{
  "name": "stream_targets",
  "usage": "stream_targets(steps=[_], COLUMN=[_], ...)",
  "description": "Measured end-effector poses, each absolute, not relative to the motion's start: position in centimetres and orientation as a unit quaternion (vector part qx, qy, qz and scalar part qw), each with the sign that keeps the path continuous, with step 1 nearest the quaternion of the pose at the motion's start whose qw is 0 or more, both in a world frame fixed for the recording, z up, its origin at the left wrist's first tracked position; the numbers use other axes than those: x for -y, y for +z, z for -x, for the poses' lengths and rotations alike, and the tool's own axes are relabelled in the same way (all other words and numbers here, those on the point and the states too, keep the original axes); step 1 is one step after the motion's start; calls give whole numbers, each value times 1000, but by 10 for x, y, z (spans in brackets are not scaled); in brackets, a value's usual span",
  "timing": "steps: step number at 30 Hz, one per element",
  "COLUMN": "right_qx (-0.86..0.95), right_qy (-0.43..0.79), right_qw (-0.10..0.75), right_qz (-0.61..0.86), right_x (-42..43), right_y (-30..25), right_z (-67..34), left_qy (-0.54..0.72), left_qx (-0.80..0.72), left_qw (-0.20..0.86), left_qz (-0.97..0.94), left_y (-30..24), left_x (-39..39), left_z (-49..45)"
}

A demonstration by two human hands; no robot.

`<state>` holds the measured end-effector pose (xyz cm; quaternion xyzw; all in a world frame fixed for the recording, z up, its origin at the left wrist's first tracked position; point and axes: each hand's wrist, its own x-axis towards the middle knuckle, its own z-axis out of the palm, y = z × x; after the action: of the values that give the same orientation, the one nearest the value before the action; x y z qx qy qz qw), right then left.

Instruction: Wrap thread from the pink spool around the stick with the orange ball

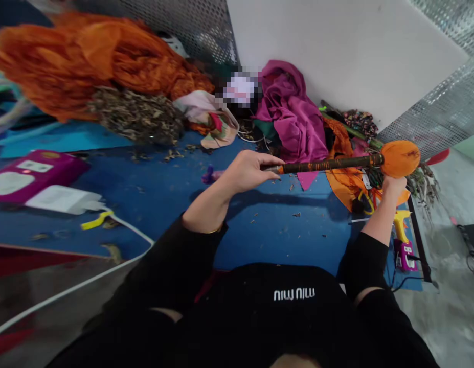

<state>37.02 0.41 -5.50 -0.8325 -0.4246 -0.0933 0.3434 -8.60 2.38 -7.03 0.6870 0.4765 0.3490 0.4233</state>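
A dark brown stick [329, 164] with orange streaks is held level above the blue table. On its right end sits a round orange head [401, 159], smooth and ball-like, with dark marks. My left hand [246, 171] pinches the stick's left end between thumb and fingers. At the other end, my right hand [395, 185] is closed around the head end from below; the orange ball hides most of its fingers. Behind the stick lies a crumpled magenta cloth [292, 115], and under its right part is an orange cloth [339, 191].
Orange fabric [117, 56] and dried plant matter [135, 115] are heaped at the back left. A purple box [64, 174] and a white charger-like block [62, 198] with a cable lie left. A yellow glue gun [401, 225] stands right by a purple power strip [405, 255].
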Motion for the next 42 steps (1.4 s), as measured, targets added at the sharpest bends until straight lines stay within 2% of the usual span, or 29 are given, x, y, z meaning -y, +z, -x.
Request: stream_targets(steps=[2,4,8,11,13,16,19,21,26,29,33,35,36,40,42], right_qx=[422,487,672,682,687,714,736,724,562,579,654,677,689,700,676], right_qy=[-120,-90,160,328,377,315,222,227,213,285,430,435,410,253,276], right_qw=[311,300,343,373,356,357,438,484,571,524,381,335,337,482,545], right_qz=[843,815,636,536,509,514,467,435,559,556,492,491,494,462,411], right_x=[-5,-7,-12,-8,-2,11,22,23,7,-3,-1,5,8,18,19], right_y=[-47,-40,-43,-61,-68,-63,-51,-51,-77,-88,-80,-69,-63,-49,-52], right_z=[-352,-322,-234,-173,-149,-137,-134,-132,-133,-135,-135,-137,-139,-136,-129], left_qy=[373,397,441,460,472,481,479,475,459,458,477,480,481,481,475], left_qx=[-466,-456,-445,-430,-422,-426,-434,-439,-452,-437,-420,-417,-418,-428,-430], left_qw=[451,484,507,519,517,503,495,495,486,497,496,496,497,499,503], left_qz=[-664,-633,-592,-578,-576,-577,-580,-580,-591,-593,-592,-591,-589,-581,-580], left_y=[-73,-75,-74,-75,-77,-80,-84,-85,-83,-80,-80,-81,-81,-80,-81], left_x=[-24,-22,-17,-17,-20,-24,-27,-28,-25,-22,-21,-21,-22,-22,-22], left_z=[80,74,62,58,57,58,57,56,53,51,51,52,53,53,51])
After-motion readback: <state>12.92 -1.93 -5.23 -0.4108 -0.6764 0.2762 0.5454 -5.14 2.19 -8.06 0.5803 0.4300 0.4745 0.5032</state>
